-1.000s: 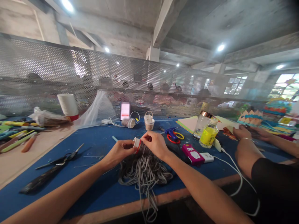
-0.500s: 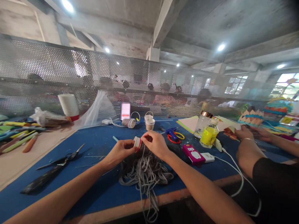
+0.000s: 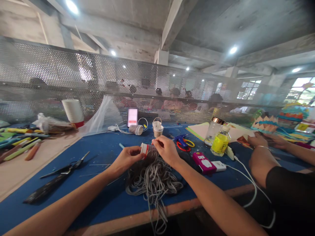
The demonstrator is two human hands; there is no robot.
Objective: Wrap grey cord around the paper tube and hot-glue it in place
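Note:
My left hand (image 3: 128, 159) grips a small white paper cup (image 3: 144, 150) with a red band, tipped on its side with its rim to the left. Grey cord (image 3: 157, 178) is wound around part of the cup, and a loose tangle of it lies below, drooping over the table's front edge. Just right of the cup, my right hand (image 3: 168, 152) is closed in a pinch on the grey cord; its fingertips partly hide the strand. Behind my hands, a small cord-covered bucket (image 3: 157, 128) with a handle stands upright beside a cord-wrapped cup (image 3: 136, 130) on its side.
Black-handled scissors (image 3: 65, 170) lie left. A blue glue gun (image 3: 181, 141), red-and-yellow scissors handles (image 3: 190, 143), a magenta power bank (image 3: 203, 163), a glass jar (image 3: 213, 131) and a yellow-labelled bottle (image 3: 220, 142) stand right. A co-worker's hands (image 3: 258, 141) handle paper at the right.
My right hand has shifted slightly right and up, away from the cup's rim, uncovering more of the wound cord. My left hand still holds the cup, turned slightly.

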